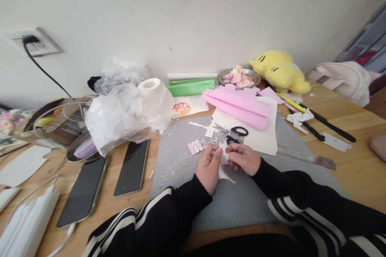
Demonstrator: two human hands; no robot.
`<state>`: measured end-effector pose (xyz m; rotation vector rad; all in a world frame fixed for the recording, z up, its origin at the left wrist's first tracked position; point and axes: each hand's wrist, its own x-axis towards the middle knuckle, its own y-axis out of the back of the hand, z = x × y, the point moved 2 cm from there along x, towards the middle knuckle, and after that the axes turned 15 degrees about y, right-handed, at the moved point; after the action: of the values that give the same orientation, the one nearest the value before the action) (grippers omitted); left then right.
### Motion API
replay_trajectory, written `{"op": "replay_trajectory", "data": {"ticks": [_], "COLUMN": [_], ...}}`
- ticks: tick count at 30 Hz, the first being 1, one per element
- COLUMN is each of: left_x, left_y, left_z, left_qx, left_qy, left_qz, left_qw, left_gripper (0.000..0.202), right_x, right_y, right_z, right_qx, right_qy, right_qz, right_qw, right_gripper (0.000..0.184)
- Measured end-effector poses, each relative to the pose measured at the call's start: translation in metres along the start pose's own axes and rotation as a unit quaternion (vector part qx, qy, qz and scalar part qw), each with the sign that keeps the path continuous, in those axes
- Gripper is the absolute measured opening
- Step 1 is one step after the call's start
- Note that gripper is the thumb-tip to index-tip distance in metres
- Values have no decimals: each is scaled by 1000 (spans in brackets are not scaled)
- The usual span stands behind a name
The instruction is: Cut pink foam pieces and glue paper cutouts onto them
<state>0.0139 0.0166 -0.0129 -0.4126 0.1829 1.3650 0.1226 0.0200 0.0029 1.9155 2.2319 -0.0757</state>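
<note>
Both of my hands meet over the grey cutting mat (177, 168). My left hand (209, 164) pinches one side of a small white paper piece (223, 144), and the fingers of my right hand (245, 158) pinch its other side. The fingers hide part of it. A white strip (226, 175) trails below the hands. Just beyond them lie scissors (239, 131) with black handles. Left of my left hand is a small pink-patterned paper piece (195, 147), with thin paper scraps around it.
Pink paper (238, 108) lies on a cream sheet (268, 138) behind the hands. A metal ruler (304, 156) and a black knife (328, 122) are at right. Two phones (132, 166), a plastic bag (117, 116) and a paper roll (153, 92) stand left. A metal bowl (256, 78) holds cutouts.
</note>
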Motion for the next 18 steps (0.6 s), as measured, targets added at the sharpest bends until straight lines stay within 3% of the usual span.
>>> {"op": "replay_trajectory", "data": {"ticks": [6,18], "left_x": [-2,-1], "left_y": [-3,-1], "left_z": [2,1], "left_qx": [-26,-13], "left_qy": [35,16], "left_qz": [-36,0], "left_qw": [998,1000], "left_gripper": [23,22], "right_x": [-2,-2], "right_y": [-6,-5], "right_z": [1,3], "right_qx": [-7,47], "right_qy": [17,25], "right_qz": [-58,-33], "right_qw": [998,998], "right_gripper": [9,15]}}
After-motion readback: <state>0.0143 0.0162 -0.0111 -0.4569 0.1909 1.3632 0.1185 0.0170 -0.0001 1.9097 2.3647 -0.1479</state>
